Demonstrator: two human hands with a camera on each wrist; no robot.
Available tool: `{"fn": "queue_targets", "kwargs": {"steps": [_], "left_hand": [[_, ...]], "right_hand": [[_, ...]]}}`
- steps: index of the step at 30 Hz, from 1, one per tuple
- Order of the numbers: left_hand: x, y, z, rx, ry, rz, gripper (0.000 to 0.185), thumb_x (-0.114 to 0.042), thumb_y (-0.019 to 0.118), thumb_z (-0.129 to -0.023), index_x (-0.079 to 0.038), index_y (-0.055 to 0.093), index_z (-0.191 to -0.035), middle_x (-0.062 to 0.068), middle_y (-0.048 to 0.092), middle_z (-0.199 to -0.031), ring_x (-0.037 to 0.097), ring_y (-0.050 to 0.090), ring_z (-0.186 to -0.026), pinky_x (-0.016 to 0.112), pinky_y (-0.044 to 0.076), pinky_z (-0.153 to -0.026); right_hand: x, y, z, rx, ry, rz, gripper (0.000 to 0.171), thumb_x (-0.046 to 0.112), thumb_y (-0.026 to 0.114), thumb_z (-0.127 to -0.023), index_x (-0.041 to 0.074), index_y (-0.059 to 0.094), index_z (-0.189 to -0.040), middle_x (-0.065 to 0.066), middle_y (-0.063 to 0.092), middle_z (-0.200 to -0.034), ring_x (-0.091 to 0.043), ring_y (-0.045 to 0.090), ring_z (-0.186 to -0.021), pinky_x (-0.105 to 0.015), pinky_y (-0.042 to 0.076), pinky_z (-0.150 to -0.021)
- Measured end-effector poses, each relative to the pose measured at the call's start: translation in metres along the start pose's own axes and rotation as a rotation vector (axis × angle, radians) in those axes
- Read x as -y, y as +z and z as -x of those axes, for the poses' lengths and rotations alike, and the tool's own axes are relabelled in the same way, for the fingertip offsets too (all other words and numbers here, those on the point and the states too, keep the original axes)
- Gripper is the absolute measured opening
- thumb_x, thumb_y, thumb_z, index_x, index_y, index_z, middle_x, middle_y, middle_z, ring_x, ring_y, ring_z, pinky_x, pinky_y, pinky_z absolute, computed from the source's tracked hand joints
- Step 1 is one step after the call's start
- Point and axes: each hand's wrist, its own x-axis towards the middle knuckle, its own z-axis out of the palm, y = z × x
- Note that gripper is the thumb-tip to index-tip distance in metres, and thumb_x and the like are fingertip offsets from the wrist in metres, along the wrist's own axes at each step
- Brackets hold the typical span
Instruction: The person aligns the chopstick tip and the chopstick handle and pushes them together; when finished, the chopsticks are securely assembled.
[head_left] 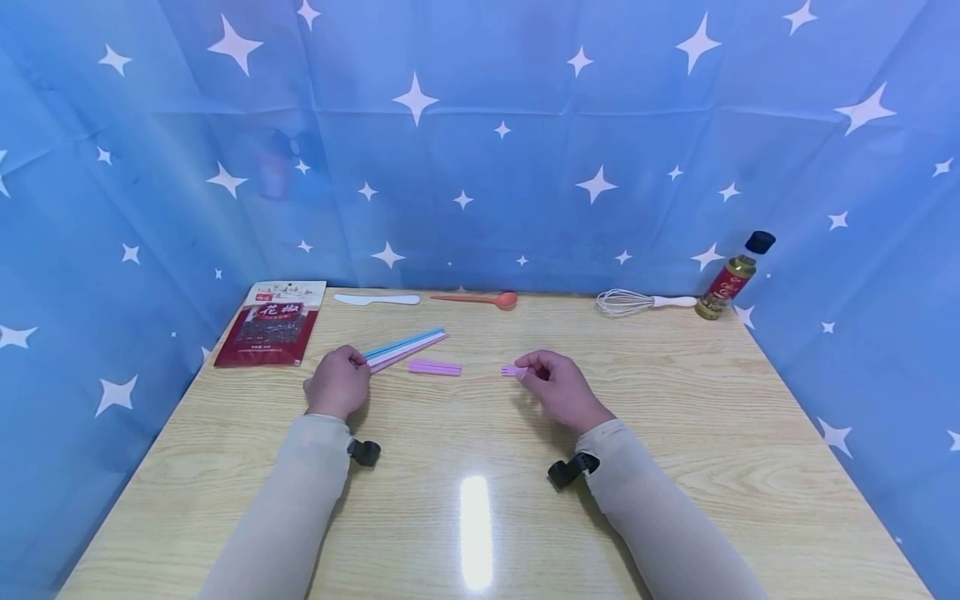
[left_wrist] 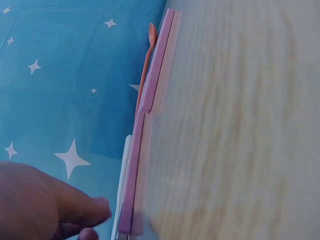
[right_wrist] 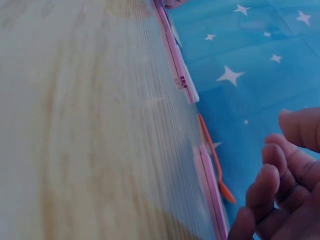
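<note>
In the head view, my left hand (head_left: pixel 337 385) is at the near left end of a fan of blue, white and pink chopsticks (head_left: pixel 408 348). The left wrist view has its thumb and fingers (left_wrist: pixel 97 210) close beside a pink chopstick (left_wrist: pixel 131 190), with nothing visible between them. To the right of the fan lies a short bundle of pink sticks (head_left: pixel 435 368). My right hand (head_left: pixel 561 387) is over a short pink piece (head_left: pixel 510 371), partly hidden by the fingertips. Its fingers (right_wrist: pixel 265 187) are loosely bent, thumb apart, and appear above the pink piece (right_wrist: pixel 212 192) in the right wrist view.
Along the back edge lie a red spice packet (head_left: pixel 266 329), a white knife (head_left: pixel 377 299), an orange spoon (head_left: pixel 480 300) and a whisk (head_left: pixel 637 302). An oil bottle (head_left: pixel 731 279) stands at the back right. A blue star-patterned curtain (head_left: pixel 480 150) surrounds the wooden table (head_left: pixel 420 483).
</note>
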Motion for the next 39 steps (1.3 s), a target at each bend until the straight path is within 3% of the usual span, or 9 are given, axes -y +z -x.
{"fn": "queue_targets", "kwargs": {"steps": [5,10,12,18,21,23,27,31,39], "left_hand": [[-0.005,0.005,0.000,0.032,0.124,0.016,0.024,-0.020,0.053,-0.107,-0.009,0.069,-0.121,0.015,0.069,-0.112,0.034,0.062,-0.103,0.061,0.033,-0.098],[-0.012,0.013,0.007,0.167,0.290,-0.042,0.028,-0.026,0.059,-0.108,-0.018,0.071,-0.132,0.007,0.064,-0.095,0.026,0.057,-0.086,0.051,0.035,-0.089],[-0.015,0.015,0.010,0.212,0.324,-0.074,0.030,-0.026,0.059,-0.108,-0.021,0.070,-0.136,0.006,0.067,-0.099,0.026,0.061,-0.094,0.054,0.037,-0.096],[-0.018,0.018,0.016,0.299,0.342,-0.113,0.039,-0.024,0.060,-0.107,-0.021,0.064,-0.146,0.011,0.071,-0.123,0.028,0.064,-0.113,0.057,0.043,-0.106],[-0.018,0.018,0.017,0.309,0.355,-0.120,0.041,-0.024,0.059,-0.107,-0.020,0.062,-0.148,0.013,0.065,-0.143,0.032,0.062,-0.131,0.058,0.044,-0.111],[-0.018,0.018,0.017,0.310,0.359,-0.121,0.042,-0.024,0.059,-0.107,-0.020,0.062,-0.148,0.014,0.065,-0.144,0.035,0.060,-0.135,0.059,0.042,-0.113],[-0.019,0.017,0.017,0.305,0.344,-0.108,0.039,-0.023,0.060,-0.106,-0.019,0.064,-0.145,0.012,0.073,-0.118,0.031,0.068,-0.108,0.052,0.048,-0.098],[-0.019,0.017,0.016,0.302,0.319,-0.089,0.031,-0.022,0.063,-0.105,-0.020,0.068,-0.136,0.004,0.064,-0.091,0.022,0.057,-0.078,0.041,0.043,-0.078],[-0.017,0.019,0.014,0.290,0.317,-0.122,0.005,-0.018,0.072,-0.100,-0.018,0.068,-0.101,0.000,0.064,-0.088,0.020,0.057,-0.080,0.055,0.039,-0.093]], "right_hand": [[-0.003,-0.003,-0.001,-0.002,0.044,0.076,0.017,0.017,0.068,-0.103,0.007,0.074,-0.115,-0.007,0.060,-0.088,-0.022,0.054,-0.073,-0.033,0.047,-0.066],[-0.005,-0.007,-0.001,0.040,0.103,0.154,0.022,0.020,0.068,-0.103,0.008,0.072,-0.120,-0.006,0.059,-0.088,-0.021,0.052,-0.072,-0.034,0.045,-0.065],[-0.005,-0.008,-0.001,0.058,0.120,0.175,0.025,0.021,0.067,-0.103,0.009,0.071,-0.124,-0.007,0.059,-0.090,-0.021,0.052,-0.073,-0.034,0.045,-0.065],[-0.005,-0.008,-0.002,0.078,0.155,0.261,0.030,0.023,0.067,-0.103,0.014,0.072,-0.131,-0.010,0.065,-0.107,-0.024,0.056,-0.088,-0.034,0.046,-0.074],[-0.004,-0.009,-0.002,0.082,0.166,0.295,0.031,0.024,0.066,-0.104,0.015,0.072,-0.132,-0.011,0.067,-0.119,-0.025,0.057,-0.097,-0.036,0.047,-0.080],[-0.004,-0.008,-0.002,0.081,0.171,0.295,0.030,0.023,0.067,-0.103,0.015,0.073,-0.131,-0.011,0.067,-0.120,-0.025,0.057,-0.098,-0.036,0.048,-0.081],[-0.005,-0.008,-0.002,0.079,0.167,0.286,0.028,0.021,0.067,-0.103,0.015,0.075,-0.129,-0.010,0.068,-0.116,-0.024,0.057,-0.094,-0.035,0.048,-0.078],[-0.005,-0.009,-0.001,0.069,0.149,0.293,0.024,0.020,0.067,-0.102,0.014,0.076,-0.124,-0.009,0.068,-0.113,-0.022,0.057,-0.093,-0.034,0.047,-0.078],[-0.001,-0.009,0.001,0.045,0.155,0.289,0.020,0.015,0.071,-0.099,0.009,0.075,-0.118,-0.009,0.064,-0.096,-0.023,0.053,-0.076,-0.033,0.044,-0.066]]}}
